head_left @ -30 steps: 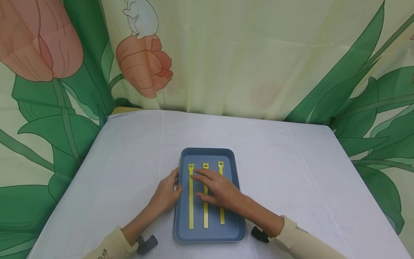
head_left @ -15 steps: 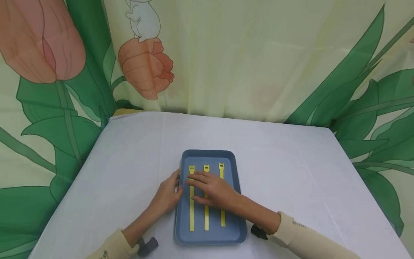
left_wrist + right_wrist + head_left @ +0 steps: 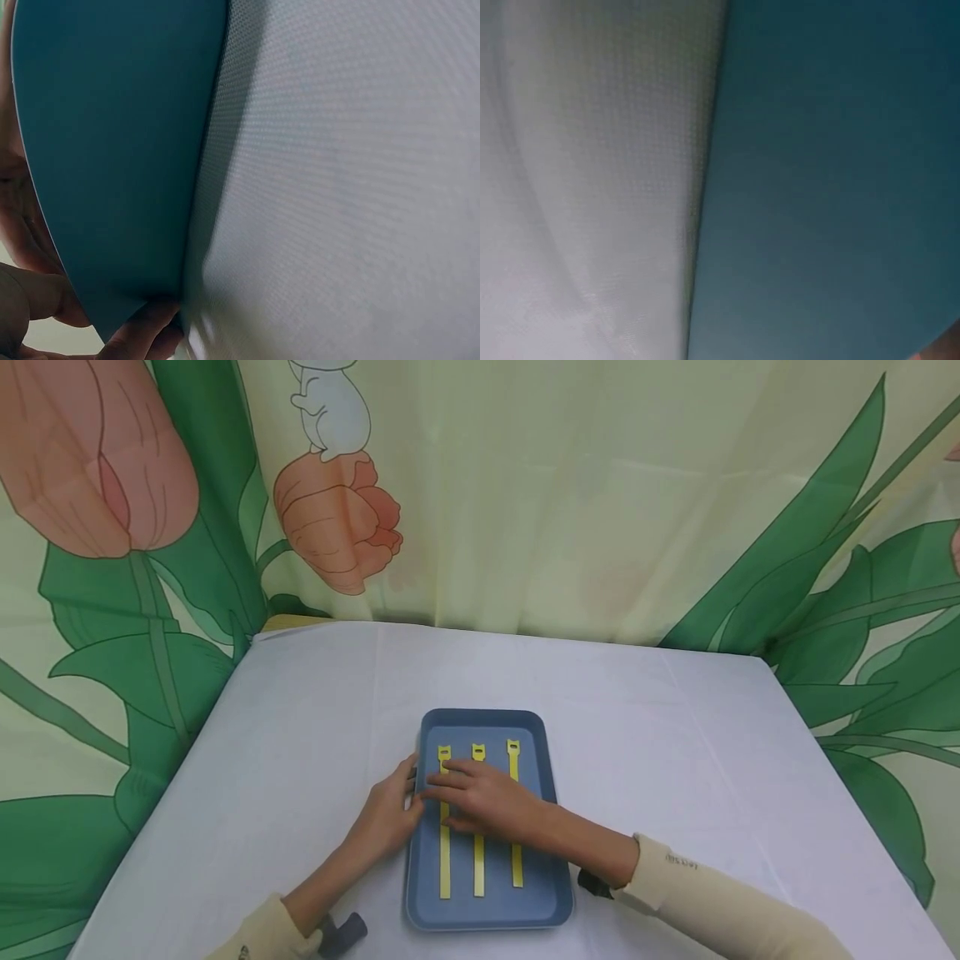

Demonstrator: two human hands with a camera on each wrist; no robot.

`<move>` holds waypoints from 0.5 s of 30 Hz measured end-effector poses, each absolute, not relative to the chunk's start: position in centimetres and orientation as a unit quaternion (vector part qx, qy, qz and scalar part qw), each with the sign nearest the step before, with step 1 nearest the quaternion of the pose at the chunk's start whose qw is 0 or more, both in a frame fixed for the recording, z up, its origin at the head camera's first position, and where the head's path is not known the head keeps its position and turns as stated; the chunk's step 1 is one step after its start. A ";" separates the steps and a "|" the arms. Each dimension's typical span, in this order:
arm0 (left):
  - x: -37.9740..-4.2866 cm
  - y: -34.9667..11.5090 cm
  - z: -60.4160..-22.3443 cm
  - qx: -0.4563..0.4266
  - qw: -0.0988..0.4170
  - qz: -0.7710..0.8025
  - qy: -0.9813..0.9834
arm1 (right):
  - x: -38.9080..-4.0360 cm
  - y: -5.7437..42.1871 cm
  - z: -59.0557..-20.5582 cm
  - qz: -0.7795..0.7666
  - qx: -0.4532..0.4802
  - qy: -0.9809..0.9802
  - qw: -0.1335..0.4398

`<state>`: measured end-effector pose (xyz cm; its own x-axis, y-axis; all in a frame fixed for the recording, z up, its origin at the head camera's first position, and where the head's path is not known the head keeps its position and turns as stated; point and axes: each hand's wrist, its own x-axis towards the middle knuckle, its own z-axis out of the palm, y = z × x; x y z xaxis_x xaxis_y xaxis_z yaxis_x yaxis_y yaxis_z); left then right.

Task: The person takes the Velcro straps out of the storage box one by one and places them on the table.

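Note:
Three yellow cable ties with slotted heads lie lengthwise and apart in a blue-grey tray (image 3: 487,914): a left tie (image 3: 445,872), a middle tie (image 3: 478,868) and a right tie (image 3: 517,864). At the tray's left side, my left hand (image 3: 384,817) holds the edge; in the left wrist view its fingers (image 3: 142,330) press the outer wall low down and its thumb is at the rim. My right hand (image 3: 498,802) reaches across the ties with extended fingers, tips near the left rim, hiding their middle parts. Mostly the tray's outer wall (image 3: 817,187) fills the right wrist view.
A white cloth (image 3: 637,735) covers the table around the tray. Behind it hangs a curtain (image 3: 562,510) printed with tulips and a white animal. Dark wrist devices, one on the left wrist (image 3: 345,935) and one on the right (image 3: 594,883), sit low beside the tray.
My right hand has shifted left over the ties, its fingertips now close to the tray's left rim. The left hand stays at the edge, and the ties lie as before.

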<state>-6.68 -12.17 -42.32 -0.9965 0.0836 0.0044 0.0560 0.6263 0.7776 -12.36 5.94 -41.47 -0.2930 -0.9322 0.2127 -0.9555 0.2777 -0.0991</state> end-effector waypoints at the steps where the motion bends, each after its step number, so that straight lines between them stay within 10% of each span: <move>1: -6.7 -12.2 -42.3 0.037 0.018 0.430 0.902 | -12.4 5.9 -41.4 0.102 0.592 -0.798 0.055; 15: -6.7 -12.0 -42.4 0.021 0.026 0.423 0.906 | -12.3 5.3 -42.1 0.023 0.611 -0.790 0.046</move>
